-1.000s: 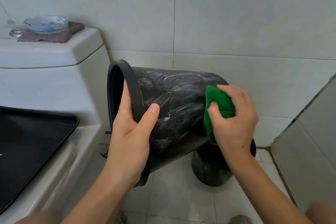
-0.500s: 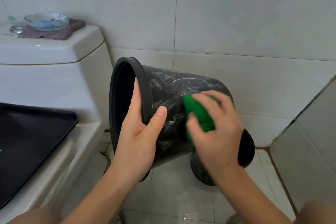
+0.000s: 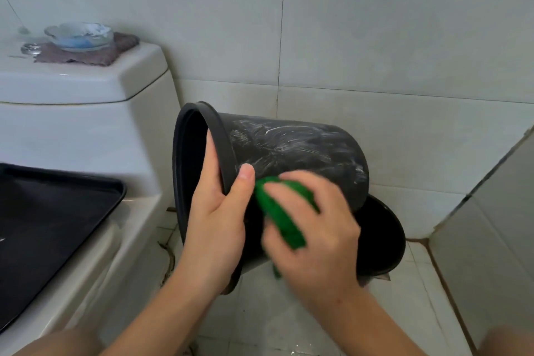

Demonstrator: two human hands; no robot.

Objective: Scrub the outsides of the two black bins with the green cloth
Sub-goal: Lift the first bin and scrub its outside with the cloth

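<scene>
Black bin (image 3: 289,153) tilted; my left hand (image 3: 215,220) grips its rim, right hand (image 3: 315,228) clutches green cloth (image 3: 281,214) beside that rim. I'd press firmly, overlap strokes.

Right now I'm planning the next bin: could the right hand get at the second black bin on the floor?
Probably yes. The right hand grips the green cloth close above the second black bin, whose right side is exposed. The held bin overlaps its left part.

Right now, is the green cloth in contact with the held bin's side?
Touching. The head view shows the right hand pressing the green cloth flat against the tilted bin, whose rim the left hand grips.
</scene>
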